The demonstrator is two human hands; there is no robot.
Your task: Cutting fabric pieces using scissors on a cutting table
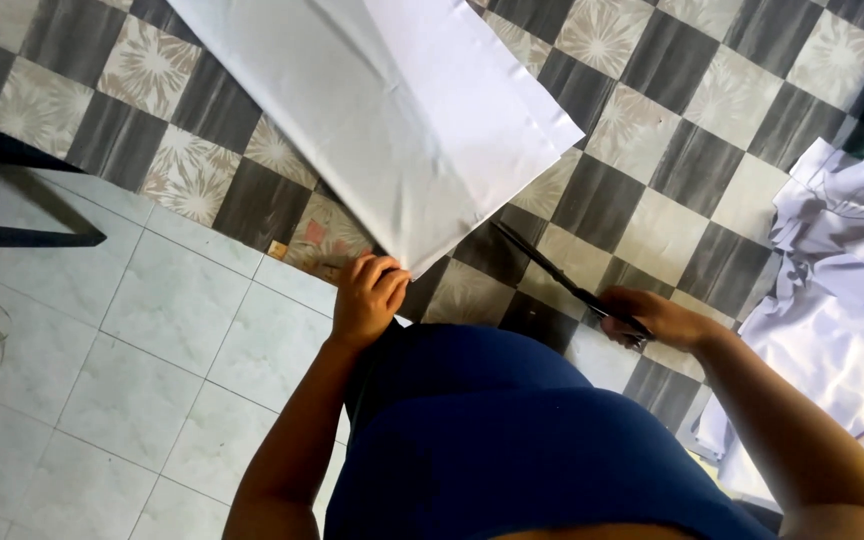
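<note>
On checkered floor, thin limp white fabric (402, 110) is pinched at its corner by left hand (367, 297); scissors (562, 280) gripped in right hand (657, 320), fingers closed round the handles.

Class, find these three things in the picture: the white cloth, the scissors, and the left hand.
white cloth (392, 110), head view, middle of the flat sheet.
scissors (552, 275), head view, on the long dark blades.
left hand (367, 300), head view, back of the hand.

Soft daylight, faint shadows, mild blur, slight edge distortion
</note>
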